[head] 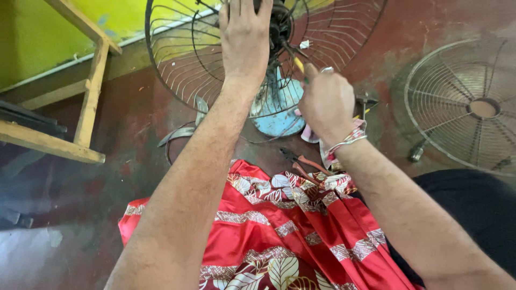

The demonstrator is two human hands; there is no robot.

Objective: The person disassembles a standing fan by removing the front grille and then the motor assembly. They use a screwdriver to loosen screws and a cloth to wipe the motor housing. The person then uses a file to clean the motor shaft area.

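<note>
Red patterned cloth point(279, 236) lies across your lap, nearest the lens, with both forearms stretching out over it. Just past its far edge, a pair of pliers point(302, 162) with reddish handles rests on the dark red floor point(134, 118). Your right hand point(327, 102), a beaded band at its wrist, is curled into a loose fist with the fingers pressed together around a yellow-handled screwdriver point(299, 65), whose shaft points up toward the hub of the fan. Your left hand point(245, 37) lies flat on the rear wire guard point(183, 64) of the fan, fingers close together and reaching over the dark motor housing point(279, 27) at the centre. Below the hub sits the pale blue fan base point(282, 110). Off to your right, well apart, a second round wire guard point(473, 107) lies flat on the floor. To your left stands a wooden frame point(88, 91) against a yellow-green wall point(37, 37)
</note>
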